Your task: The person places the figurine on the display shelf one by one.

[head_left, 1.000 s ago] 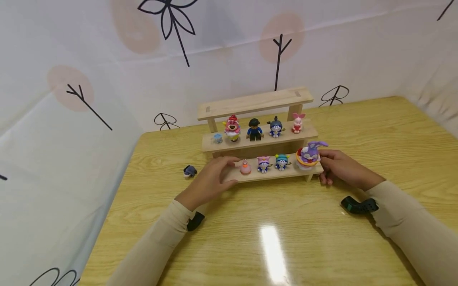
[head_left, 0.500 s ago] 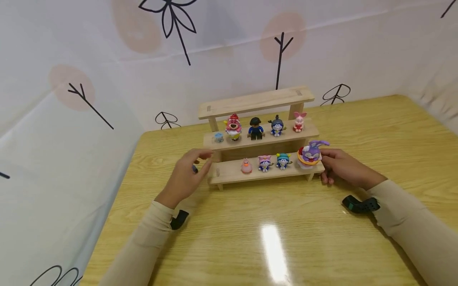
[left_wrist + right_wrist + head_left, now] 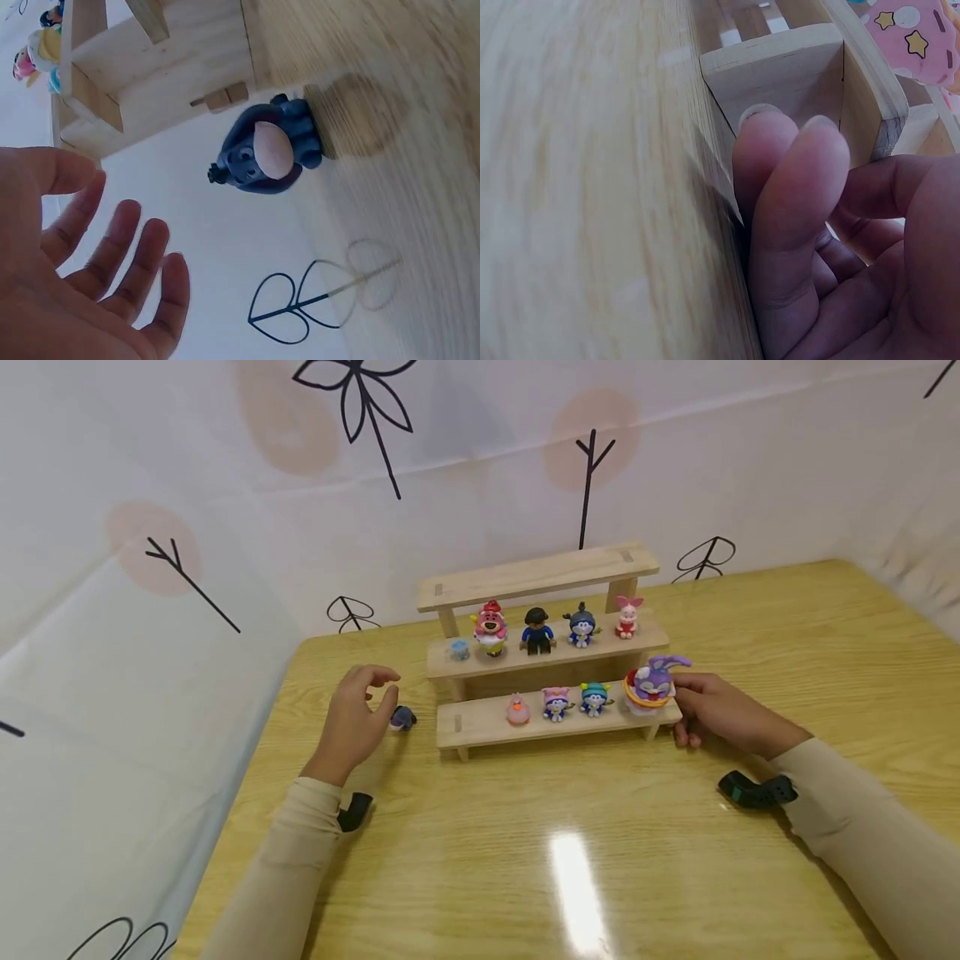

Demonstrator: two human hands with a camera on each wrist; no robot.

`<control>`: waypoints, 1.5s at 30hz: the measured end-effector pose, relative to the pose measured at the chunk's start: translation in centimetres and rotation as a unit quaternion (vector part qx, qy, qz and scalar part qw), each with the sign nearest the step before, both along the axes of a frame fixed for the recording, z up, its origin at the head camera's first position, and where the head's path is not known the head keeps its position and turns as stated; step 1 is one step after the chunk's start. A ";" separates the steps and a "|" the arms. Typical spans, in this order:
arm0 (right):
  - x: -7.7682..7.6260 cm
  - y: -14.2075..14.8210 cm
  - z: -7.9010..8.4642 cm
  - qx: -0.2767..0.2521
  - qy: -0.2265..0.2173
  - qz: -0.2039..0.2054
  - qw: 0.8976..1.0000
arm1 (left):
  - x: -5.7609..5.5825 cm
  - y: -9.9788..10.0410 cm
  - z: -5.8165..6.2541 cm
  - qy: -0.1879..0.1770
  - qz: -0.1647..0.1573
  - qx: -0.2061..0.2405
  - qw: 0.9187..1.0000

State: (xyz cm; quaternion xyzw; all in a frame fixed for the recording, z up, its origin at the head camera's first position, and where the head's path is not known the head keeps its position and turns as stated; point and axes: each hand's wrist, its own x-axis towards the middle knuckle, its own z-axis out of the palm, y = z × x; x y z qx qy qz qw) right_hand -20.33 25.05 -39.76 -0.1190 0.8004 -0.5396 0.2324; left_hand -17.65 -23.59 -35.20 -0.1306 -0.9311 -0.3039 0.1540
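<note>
The left hand [image 3: 352, 720] hovers with fingers spread and relaxed, holding nothing, just beside a small dark blue toy [image 3: 402, 718] lying on the table [image 3: 570, 860] left of the wooden shelf [image 3: 555, 727]. The right hand [image 3: 716, 712] curls its fingers against the shelf's right end, beside the purple rabbit figure [image 3: 651, 683]. Other little figures line both tiers.

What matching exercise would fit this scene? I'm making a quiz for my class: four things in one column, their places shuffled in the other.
Things:
1. small dark blue figure
2. purple rabbit figure
3. pink bear figure
4. left hand

Places:
A. right end of the lowest shelf
B. on the table, left of the wooden rack
C. middle shelf
D. open, just left of the small dark blue figure

Pairs: 1-B, 2-A, 3-C, 4-D
</note>
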 end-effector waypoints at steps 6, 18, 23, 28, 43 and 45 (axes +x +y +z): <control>0.0 0.2 0.0 0.007 0.004 -0.002 1.000 | -0.7 -1.0 -0.8 -0.129 -0.006 -0.034 0.991; 0.0 0.2 0.0 0.005 0.001 -0.008 1.000 | -1.1 -1.1 -1.7 -0.253 -0.052 -0.046 0.965; 0.1 0.2 0.2 0.008 0.002 -0.007 1.000 | -1.1 -1.0 -1.7 -0.243 -0.059 -0.066 0.966; 0.0 0.2 0.1 0.003 0.004 -0.006 1.000 | -1.1 -1.0 -1.8 -0.229 -0.060 -0.087 0.968; 0.0 0.0 -0.1 0.000 0.003 -0.002 1.000 | -0.8 -1.0 -1.6 -0.242 -0.029 -0.090 0.966; 0.0 0.0 0.0 0.001 0.003 -0.001 1.000 | -0.8 -1.0 -1.5 -0.240 -0.025 -0.089 0.966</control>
